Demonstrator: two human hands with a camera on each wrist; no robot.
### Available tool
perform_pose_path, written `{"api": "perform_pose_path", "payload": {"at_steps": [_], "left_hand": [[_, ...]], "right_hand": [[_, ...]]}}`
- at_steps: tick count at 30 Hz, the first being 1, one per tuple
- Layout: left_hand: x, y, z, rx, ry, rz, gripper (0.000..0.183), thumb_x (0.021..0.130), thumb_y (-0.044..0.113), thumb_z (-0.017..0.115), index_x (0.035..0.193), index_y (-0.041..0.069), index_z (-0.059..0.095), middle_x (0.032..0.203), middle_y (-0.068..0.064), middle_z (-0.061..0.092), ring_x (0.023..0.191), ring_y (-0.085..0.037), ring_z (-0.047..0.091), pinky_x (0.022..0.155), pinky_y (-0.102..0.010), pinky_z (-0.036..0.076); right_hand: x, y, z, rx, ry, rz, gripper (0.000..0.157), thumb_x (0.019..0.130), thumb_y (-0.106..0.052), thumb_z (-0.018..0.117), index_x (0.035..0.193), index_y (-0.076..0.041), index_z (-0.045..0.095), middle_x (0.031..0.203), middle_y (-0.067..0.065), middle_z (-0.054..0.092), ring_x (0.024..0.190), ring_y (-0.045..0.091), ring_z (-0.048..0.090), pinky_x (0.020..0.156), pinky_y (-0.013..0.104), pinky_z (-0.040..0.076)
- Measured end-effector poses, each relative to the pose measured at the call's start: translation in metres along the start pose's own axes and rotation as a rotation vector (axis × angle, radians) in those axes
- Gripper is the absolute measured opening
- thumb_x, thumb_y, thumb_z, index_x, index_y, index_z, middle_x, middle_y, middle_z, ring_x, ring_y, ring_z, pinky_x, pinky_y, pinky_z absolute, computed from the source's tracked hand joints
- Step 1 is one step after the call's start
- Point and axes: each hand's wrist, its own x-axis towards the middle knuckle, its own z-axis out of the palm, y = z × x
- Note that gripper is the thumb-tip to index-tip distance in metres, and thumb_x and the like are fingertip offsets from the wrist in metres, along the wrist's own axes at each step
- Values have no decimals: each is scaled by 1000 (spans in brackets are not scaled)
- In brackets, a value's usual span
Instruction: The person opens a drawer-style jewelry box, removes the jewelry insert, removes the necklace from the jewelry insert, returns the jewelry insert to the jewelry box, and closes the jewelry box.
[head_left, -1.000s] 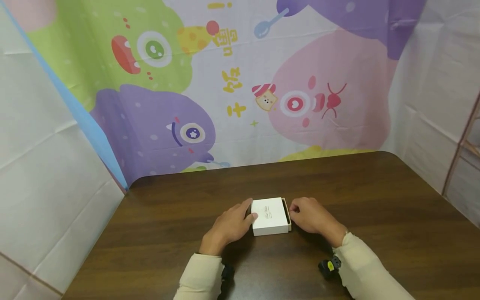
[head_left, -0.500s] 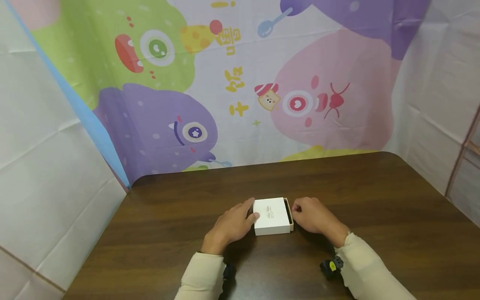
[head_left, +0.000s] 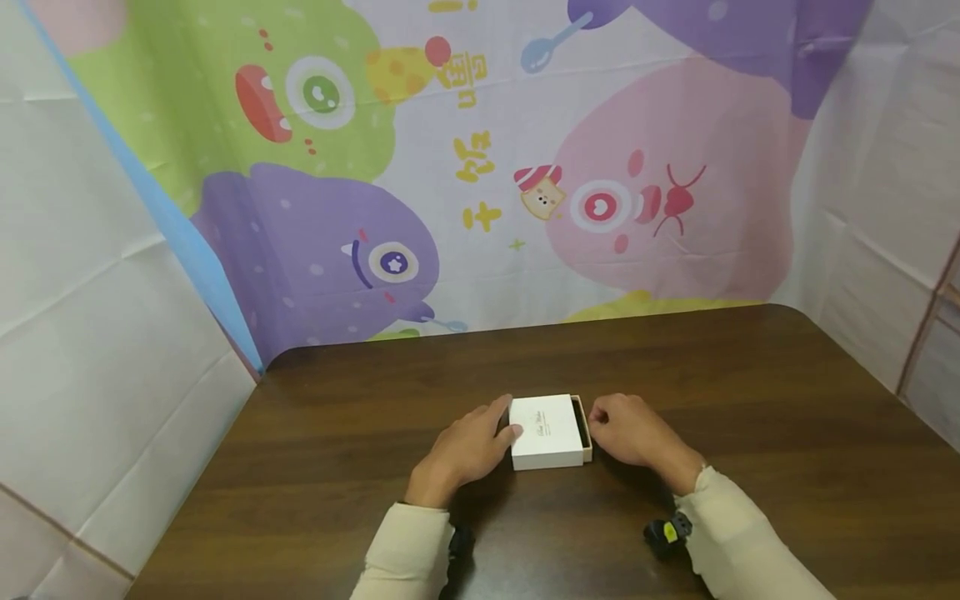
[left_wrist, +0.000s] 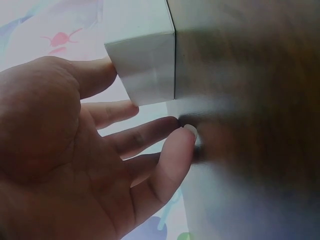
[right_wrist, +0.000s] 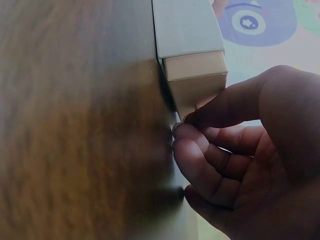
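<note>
A white drawer box with small printed lettering lies flat on the table; its outer sleeve (head_left: pixel 543 437) covers most of a tan inner tray (head_left: pixel 587 455). The tray pokes out slightly on the right, showing a narrow dark gap inside. At the left end, my left hand (head_left: pixel 471 443) holds the sleeve, thumb on its top and a finger at the far corner. Its other fingers spread below the box end in the left wrist view. My right hand (head_left: pixel 632 430) pinches a small pull tab (right_wrist: pixel 196 106) on the tray's end between thumb and fingertip, the remaining fingers curled.
The dark brown wooden table (head_left: pixel 375 383) extends around the box. Behind it hangs a cloth (head_left: pixel 480 275) with cartoon monsters, and pale sheets (head_left: pixel 105 317) enclose the sides. A black wrist camera (head_left: pixel 666 533) sits under the right sleeve.
The tray has slid a little farther out of the sleeve to the right, moving with the right hand. The left hand keeps its hold on the sleeve. The head view has shifted slightly.
</note>
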Motion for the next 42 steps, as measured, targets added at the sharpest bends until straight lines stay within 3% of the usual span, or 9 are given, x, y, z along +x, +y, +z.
{"api": "perform_pose_path", "payload": {"at_steps": [19,42], "left_hand": [[-4,-3,2,-15,0,-7,58,105,39,50,155,13,37,146,-15,52,131,-33,51,103,-54,42],[1,-1,2,-1,-5,-15,58,105,41,49,156,15,37,147,-13,51,132,-31,50,104,-53,42]], "right_hand": [[1,0,3,7,-39,66,11,89,-11,60,88,-9,70,84,2,64,74,19,55,71,39,48],[-2,2,-4,36,-9,72,17,89,-10,54,72,-12,60,71,0,54,64,18,48,60,33,36]]}}
